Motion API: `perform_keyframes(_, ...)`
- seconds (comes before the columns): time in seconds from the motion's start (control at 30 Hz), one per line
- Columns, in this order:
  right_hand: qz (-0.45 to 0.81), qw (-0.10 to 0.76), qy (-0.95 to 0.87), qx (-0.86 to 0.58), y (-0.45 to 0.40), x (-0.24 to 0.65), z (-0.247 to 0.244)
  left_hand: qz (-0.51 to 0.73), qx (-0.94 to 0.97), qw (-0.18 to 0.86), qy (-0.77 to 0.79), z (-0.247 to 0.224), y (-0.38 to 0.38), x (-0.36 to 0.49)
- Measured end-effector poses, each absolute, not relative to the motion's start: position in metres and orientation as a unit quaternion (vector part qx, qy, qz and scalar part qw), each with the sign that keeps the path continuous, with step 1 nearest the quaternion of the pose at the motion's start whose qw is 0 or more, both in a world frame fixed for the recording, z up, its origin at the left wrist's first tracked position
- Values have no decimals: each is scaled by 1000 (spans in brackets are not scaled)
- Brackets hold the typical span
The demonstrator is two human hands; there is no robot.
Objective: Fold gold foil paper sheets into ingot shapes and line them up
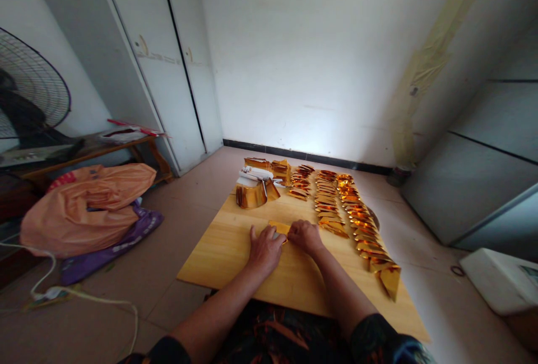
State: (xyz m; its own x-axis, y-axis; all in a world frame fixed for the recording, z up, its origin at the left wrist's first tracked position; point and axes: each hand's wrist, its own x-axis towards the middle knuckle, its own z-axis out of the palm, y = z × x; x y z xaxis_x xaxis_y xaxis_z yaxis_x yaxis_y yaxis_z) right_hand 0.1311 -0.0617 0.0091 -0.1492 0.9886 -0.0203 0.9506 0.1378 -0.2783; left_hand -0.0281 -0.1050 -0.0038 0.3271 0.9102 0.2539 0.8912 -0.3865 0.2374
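A gold foil sheet (278,225) lies on the wooden board (227,252), partly under both hands. My left hand (266,247) is on its left part, thumb raised and the other fingers bent over the foil. At the sheet's right edge my right hand (304,235) has its fingers pinched together on the foil. The hands nearly touch. Beyond them stand a curved stack of gold sheets (251,197) and a white roll (256,173). Rows of folded gold pieces (330,199) run along the board's right side.
Left of the board, an orange bag (84,207) rests over a purple bag (113,246) near a white cable (105,300). A fan (33,84) stands at far left. A white box (500,280) is on the floor at right, and a wall (319,61) rises behind.
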Motion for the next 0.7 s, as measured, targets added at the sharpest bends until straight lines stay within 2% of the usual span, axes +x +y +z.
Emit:
perform_keyframes(0.33,176,145,-742,-630,-59,140,4,165,818,29,550,-2,-103,-29)
perform_keyframes(0.57,165,155,-740,-633,-58,137,2,171,819,23,547,-2,-104,-29)
perform_keyframes(0.7,200,176,-744,-613,-50,145,0,191,816,28,546,-3,-104,-28)
